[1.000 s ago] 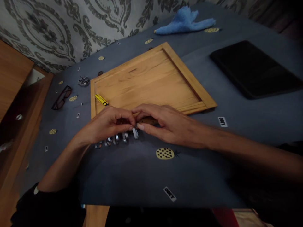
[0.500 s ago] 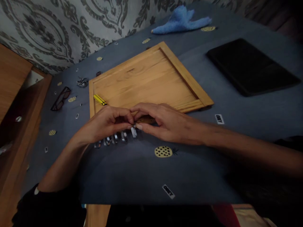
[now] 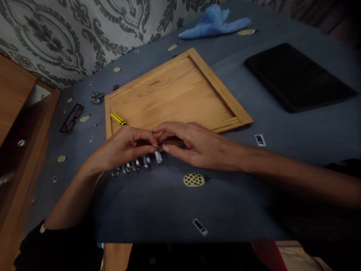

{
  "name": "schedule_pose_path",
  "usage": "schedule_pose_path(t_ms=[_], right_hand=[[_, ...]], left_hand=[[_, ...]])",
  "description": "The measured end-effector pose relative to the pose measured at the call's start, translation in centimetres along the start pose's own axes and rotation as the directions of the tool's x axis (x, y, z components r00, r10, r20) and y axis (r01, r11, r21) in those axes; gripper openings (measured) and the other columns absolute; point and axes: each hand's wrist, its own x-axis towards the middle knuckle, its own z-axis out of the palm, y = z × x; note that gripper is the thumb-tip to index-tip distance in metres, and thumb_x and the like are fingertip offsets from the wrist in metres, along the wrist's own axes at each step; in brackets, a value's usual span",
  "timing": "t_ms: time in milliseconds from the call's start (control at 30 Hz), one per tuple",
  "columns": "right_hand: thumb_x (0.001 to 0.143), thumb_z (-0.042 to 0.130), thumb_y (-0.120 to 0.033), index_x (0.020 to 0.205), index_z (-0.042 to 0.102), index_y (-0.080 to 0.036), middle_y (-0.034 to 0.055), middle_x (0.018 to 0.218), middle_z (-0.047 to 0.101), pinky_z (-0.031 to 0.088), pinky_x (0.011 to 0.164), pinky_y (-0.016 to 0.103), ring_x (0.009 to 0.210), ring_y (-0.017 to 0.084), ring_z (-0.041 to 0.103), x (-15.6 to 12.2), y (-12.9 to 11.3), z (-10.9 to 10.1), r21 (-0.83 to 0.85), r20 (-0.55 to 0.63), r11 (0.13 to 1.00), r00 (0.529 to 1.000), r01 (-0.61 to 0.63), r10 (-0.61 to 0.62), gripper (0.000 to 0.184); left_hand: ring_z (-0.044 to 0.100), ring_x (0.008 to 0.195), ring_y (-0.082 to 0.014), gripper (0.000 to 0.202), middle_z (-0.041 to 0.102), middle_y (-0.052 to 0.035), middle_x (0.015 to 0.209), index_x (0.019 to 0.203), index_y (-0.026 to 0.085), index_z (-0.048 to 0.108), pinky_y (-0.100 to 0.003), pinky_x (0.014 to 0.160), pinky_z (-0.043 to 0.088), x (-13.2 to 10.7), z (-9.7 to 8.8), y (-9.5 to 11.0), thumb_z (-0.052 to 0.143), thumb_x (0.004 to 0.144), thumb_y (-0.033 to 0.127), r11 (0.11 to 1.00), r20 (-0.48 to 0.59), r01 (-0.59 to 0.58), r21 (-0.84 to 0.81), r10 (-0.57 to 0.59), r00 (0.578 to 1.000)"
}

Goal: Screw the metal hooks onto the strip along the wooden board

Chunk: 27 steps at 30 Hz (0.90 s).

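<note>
"Where does the head camera look from?"
"From the wearer's head, above the near edge of the tabletop (image 3: 158,210), facing forward and down."
"How near?"
"Near enough that the left hand (image 3: 121,148) and the right hand (image 3: 194,145) fall around mid-frame, yet wide enough for the near edge low down, the left edge, and the far edge, slanting upward to the right below the patterned backdrop (image 3: 113,22)."

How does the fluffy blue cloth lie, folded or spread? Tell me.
Neither, but bunched: the fluffy blue cloth rises in a crumpled peak.
</note>
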Motion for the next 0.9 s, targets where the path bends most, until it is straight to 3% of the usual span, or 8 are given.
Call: schedule_pose_path(t_ms=[200,467,900], right_hand=[[0.092,0.053,-0.014,0.115,0.059,-0.017,0.0069,0.106,0.074,0.048,0.075,0.029,0.093,0.018,0.068,0.08,0.03,0.03,0.016,0.006,1.000,1.000,-0.003,0.003,0.025],[0.091,0.054,-0.013,0.112,0.060,-0.016,0.0065,0.102,0.074,0.047,0.074,0.027,0.090,0.017,0.067,0.08,0.12,0.03,-0.013,-0.011,1.000,1.000,0.008,-0.008,0.022],[0.091,0.053,-0.012,0.116,0.060,-0.017,0.0075,0.108,0.075,0.050,0.076,0.028,0.096,0.018,0.069,-0.01,-0.05,0.01,0.025,0.003,1.000,1.000,-0.011,0.011,0.026]], left_hand=[[0.055,0.057,-0.0049,0.010,0.066,0.0037,0.066,0.082,0.016,0.071,-0.014,0.055,0.040,0.11,0.06,-0.10,0.064,0.088,0.021,1.000,0.004,-0.024,0.010,0.024,1.000],[0.048,0.053,-0.0046,0.008,0.058,0.0054,0.061,0.078,0.015,0.065,-0.014,0.051,0.036,0.27,0.08,0.09,0.064,0.086,0.019,0.999,0.022,0.011,-0.033,-0.010,1.000],[0.060,0.064,-0.0063,0.011,0.071,0.0013,0.071,0.080,0.015,0.073,-0.014,0.060,0.044,0.26,0.27,-0.07,0.066,0.087,0.020,1.000,-0.019,-0.025,-0.016,0.025,1.000]])
